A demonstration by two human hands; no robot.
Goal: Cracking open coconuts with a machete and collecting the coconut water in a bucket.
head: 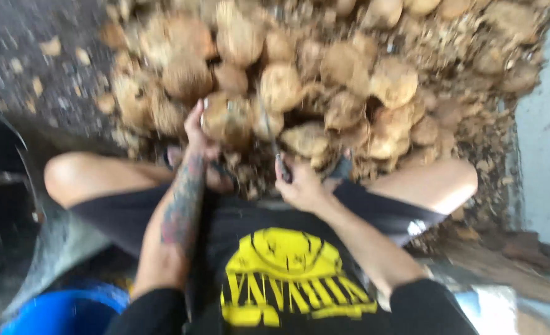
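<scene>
I sit with knees apart in front of a big heap of brown husked coconuts [324, 68]. My left hand [197, 133] grips one coconut [228, 118] at the near edge of the heap, fingers around its left side. My right hand [299, 183] is closed on the dark handle of a knife [273, 149], whose thin blade points up toward the held coconut. The picture is blurred by motion.
A dark tub [5, 186] stands at my left, with a blue bucket [64, 310] below it. Husk scraps litter the ground between my feet. A pale wall [548, 124] and wooden planks [504, 254] lie on the right.
</scene>
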